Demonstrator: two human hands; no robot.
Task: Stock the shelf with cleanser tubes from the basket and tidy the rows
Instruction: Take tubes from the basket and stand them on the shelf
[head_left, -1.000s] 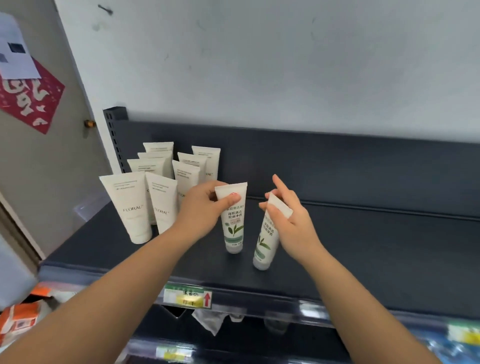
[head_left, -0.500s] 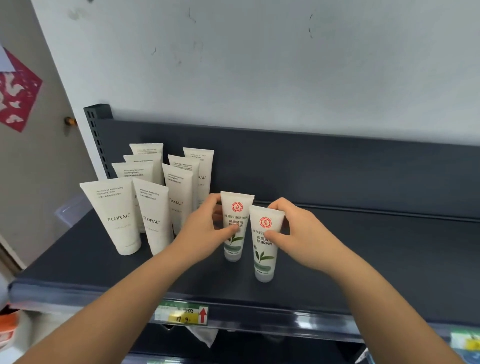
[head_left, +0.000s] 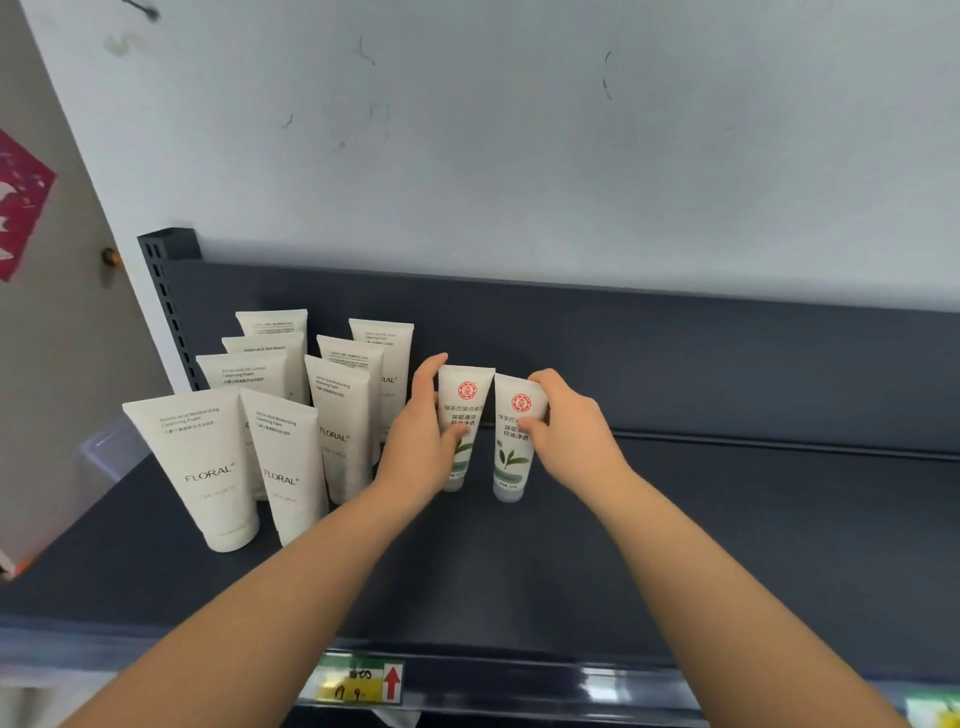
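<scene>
White tubes with green leaves are standing cap-down, side by side on the dark shelf (head_left: 727, 545): the left hand (head_left: 421, 447) is gripping the left tube (head_left: 464, 400), the right hand (head_left: 576, 436) is gripping the right tube (head_left: 514, 452). Plain white tubes (head_left: 208, 467) are standing just left.

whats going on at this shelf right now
A person is stocking a dark shelf. The left hand grips the left green-leaf tube, and the right hand grips the right green-leaf tube. Both tubes stand cap-down, side by side, just right of a group of white FLORAL tubes. No basket is in view.
</scene>
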